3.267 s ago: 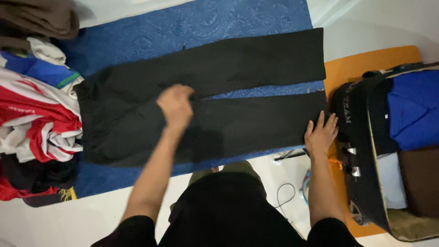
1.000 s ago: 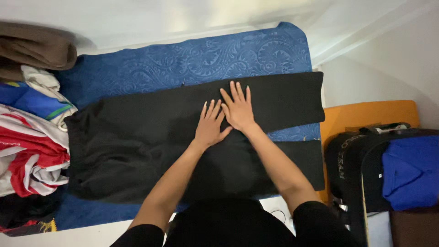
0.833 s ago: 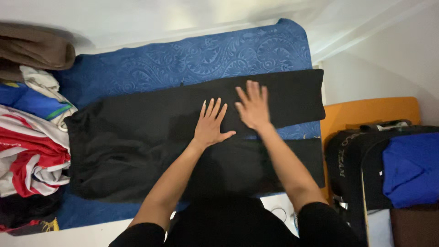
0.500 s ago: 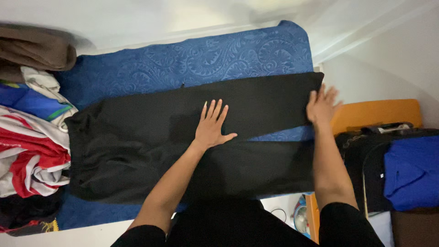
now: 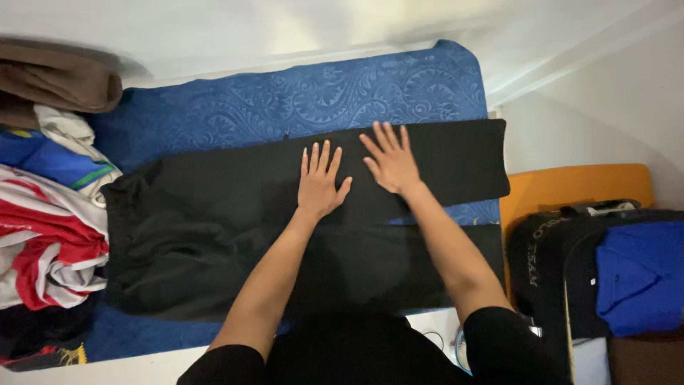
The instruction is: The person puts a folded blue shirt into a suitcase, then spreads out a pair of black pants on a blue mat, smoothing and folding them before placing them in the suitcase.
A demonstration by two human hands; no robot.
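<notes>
Left hand flat, palm down, fingers spread, pressed on the black trousers, holding nothing. Right hand just beside, also flat and open, fingers spread and pointing away, pressed on the upper trouser leg, gripping nothing. Both hands near the middle of that leg, close together but not touching. Bare forearms down toward the lower edge, short black sleeves at the shoulders. Trousers spread lengthwise on a blue mat with a raised leaf pattern, waist at the left, leg ends at the right; upper leg to the right edge of the mat, lower leg parallel under it, with a thin strip of blue visible between the two near the ends. At the left edge of the mat, a pile of clothes in red, white and blue, touching the waist part. Above this pile, a folded brown cloth. At the right, beyond the leg ends, an orange surface, and on it an open black suitcase with a blue garment inside. White floor around the mat, pale wall at the top.
</notes>
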